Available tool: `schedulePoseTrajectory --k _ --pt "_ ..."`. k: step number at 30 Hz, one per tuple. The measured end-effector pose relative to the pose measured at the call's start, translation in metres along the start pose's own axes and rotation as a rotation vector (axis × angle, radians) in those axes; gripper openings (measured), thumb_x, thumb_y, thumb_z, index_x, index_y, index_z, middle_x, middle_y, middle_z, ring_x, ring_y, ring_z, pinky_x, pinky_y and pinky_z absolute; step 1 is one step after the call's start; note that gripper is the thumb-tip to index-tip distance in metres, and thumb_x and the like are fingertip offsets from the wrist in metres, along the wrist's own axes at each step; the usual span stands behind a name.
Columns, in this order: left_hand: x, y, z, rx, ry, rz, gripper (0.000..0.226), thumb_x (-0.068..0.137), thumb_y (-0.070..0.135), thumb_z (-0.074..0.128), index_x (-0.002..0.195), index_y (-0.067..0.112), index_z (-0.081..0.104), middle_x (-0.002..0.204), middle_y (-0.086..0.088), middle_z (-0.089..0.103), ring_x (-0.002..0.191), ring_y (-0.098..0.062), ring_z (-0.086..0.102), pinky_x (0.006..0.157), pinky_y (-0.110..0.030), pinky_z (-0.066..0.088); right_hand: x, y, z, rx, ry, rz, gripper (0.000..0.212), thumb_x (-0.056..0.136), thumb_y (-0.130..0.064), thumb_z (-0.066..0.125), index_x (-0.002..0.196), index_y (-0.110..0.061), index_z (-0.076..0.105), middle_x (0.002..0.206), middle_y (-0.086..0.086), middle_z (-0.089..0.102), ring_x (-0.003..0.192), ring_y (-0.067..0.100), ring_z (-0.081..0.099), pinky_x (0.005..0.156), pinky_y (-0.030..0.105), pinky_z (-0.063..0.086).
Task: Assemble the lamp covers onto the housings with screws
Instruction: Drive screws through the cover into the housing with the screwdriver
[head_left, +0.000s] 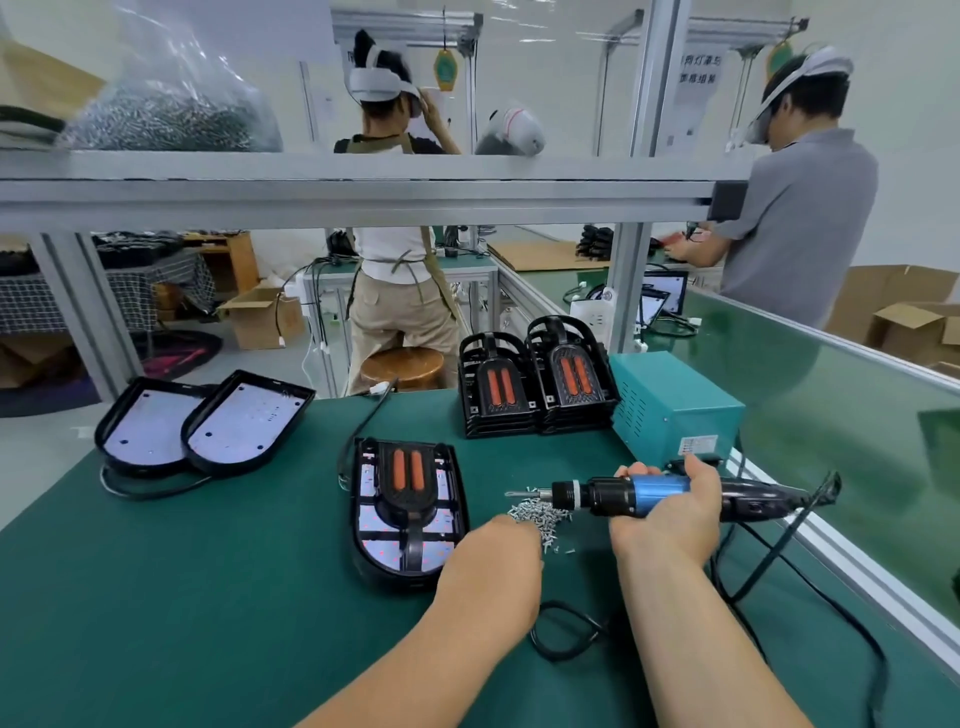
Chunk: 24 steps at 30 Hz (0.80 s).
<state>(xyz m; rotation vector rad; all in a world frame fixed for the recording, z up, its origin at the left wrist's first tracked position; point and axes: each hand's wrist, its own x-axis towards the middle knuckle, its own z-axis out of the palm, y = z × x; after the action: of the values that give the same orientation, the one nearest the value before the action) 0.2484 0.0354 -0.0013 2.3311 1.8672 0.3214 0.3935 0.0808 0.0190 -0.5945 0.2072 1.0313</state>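
A black lamp housing (363, 519) lies on the green mat with a black cover (407, 480) bearing two orange strips set on it. My right hand (670, 514) grips a blue and black electric screwdriver (644, 493), held level with its bit pointing left over a pile of small silver screws (537, 514). My left hand (493, 556) reaches into that pile, fingers down on the screws; its fingertips are hidden. Two open housings (208, 421) sit at the far left. Two stacks of covers (535, 384) stand at the back.
A teal power box (675, 405) stands right of the cover stacks, its black cable (571, 629) looping over the mat near my arms. An aluminium frame rail (363, 192) crosses overhead with a bag of screws (166, 114) on it. Two people work at benches behind.
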Motion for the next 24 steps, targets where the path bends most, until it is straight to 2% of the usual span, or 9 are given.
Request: schedulePoseTrajectory --k 3,7,11,13,16,18,19,21,24 --pt "0.002 0.004 -0.001 0.015 -0.026 -0.007 0.023 0.089 0.0 0.053 0.11 0.009 0.055 0.116 -0.01 0.054 0.104 -0.031 0.06 0.073 -0.034 0.04 -0.001 -0.002 0.0 0.005 -0.003 0.009 0.02 0.084 -0.02 0.069 0.087 -0.009 0.053 0.071 0.006 0.055 0.053 0.021 0.057 0.06 0.032 0.056" --pt "0.006 0.007 -0.006 -0.015 0.04 -0.032 0.03 0.086 -0.004 0.047 0.113 0.009 0.046 0.116 -0.012 0.053 0.105 -0.033 0.058 0.072 -0.034 0.036 0.001 -0.005 0.001 0.047 -0.01 0.019 0.02 0.084 -0.022 0.068 0.088 -0.01 0.052 0.073 0.005 0.054 0.05 0.02 0.057 0.058 0.03 0.056" --pt "0.011 0.007 -0.011 -0.181 0.098 -0.081 0.018 0.092 0.002 0.04 0.105 0.013 0.046 0.107 -0.01 0.056 0.099 -0.031 0.056 0.072 -0.033 0.035 0.005 -0.008 0.0 0.096 0.007 0.032 0.022 0.083 -0.023 0.07 0.088 -0.01 0.053 0.071 0.004 0.055 0.05 0.02 0.058 0.06 0.031 0.056" --pt "0.014 0.003 -0.011 -0.463 0.145 -0.18 0.012 0.097 0.008 0.042 0.093 0.015 0.05 0.095 -0.007 0.061 0.087 -0.024 0.06 0.071 -0.034 0.043 0.007 -0.01 0.0 0.122 0.021 0.039 0.022 0.082 -0.023 0.071 0.088 -0.01 0.055 0.071 0.004 0.056 0.053 0.021 0.059 0.063 0.033 0.057" --pt "0.014 -0.004 -0.017 -1.122 0.215 -0.381 0.019 0.096 0.003 0.052 0.081 0.012 0.06 0.069 -0.003 0.061 0.053 -0.005 0.058 0.059 -0.023 0.05 0.008 -0.011 0.002 0.149 0.025 0.041 0.022 0.082 -0.022 0.071 0.088 -0.009 0.054 0.072 0.006 0.056 0.055 0.023 0.057 0.068 0.035 0.057" --pt "0.017 -0.008 -0.022 -1.404 0.244 -0.447 0.019 0.097 0.001 0.055 0.081 0.009 0.062 0.064 0.0 0.059 0.05 -0.004 0.054 0.06 -0.019 0.05 0.008 -0.011 0.003 0.153 0.002 0.05 0.022 0.082 -0.022 0.07 0.087 -0.01 0.053 0.071 0.005 0.054 0.054 0.023 0.057 0.07 0.035 0.056" --pt "0.017 -0.009 -0.025 -1.502 0.246 -0.463 0.019 0.098 0.001 0.055 0.082 0.009 0.062 0.065 0.0 0.058 0.052 -0.005 0.054 0.063 -0.019 0.05 0.007 -0.011 0.003 0.155 -0.016 0.063 0.022 0.082 -0.023 0.07 0.088 -0.011 0.052 0.07 0.004 0.054 0.053 0.022 0.056 0.07 0.034 0.056" --pt "0.019 -0.01 -0.03 -1.633 0.23 -0.47 0.017 0.099 0.0 0.053 0.086 0.009 0.061 0.068 -0.001 0.057 0.057 -0.007 0.054 0.058 -0.017 0.053 0.005 -0.01 0.004 0.158 -0.052 0.086 0.023 0.083 -0.024 0.07 0.089 -0.012 0.051 0.067 0.003 0.053 0.05 0.021 0.055 0.069 0.033 0.056" --pt "0.019 -0.012 -0.033 -1.686 0.189 -0.461 0.013 0.1 0.0 0.051 0.096 0.009 0.059 0.072 -0.003 0.057 0.062 -0.009 0.054 0.052 -0.015 0.052 0.001 -0.009 0.005 0.147 -0.104 0.1 0.024 0.084 -0.026 0.068 0.084 -0.013 0.049 0.059 0.001 0.052 0.046 0.019 0.054 0.065 0.031 0.055"
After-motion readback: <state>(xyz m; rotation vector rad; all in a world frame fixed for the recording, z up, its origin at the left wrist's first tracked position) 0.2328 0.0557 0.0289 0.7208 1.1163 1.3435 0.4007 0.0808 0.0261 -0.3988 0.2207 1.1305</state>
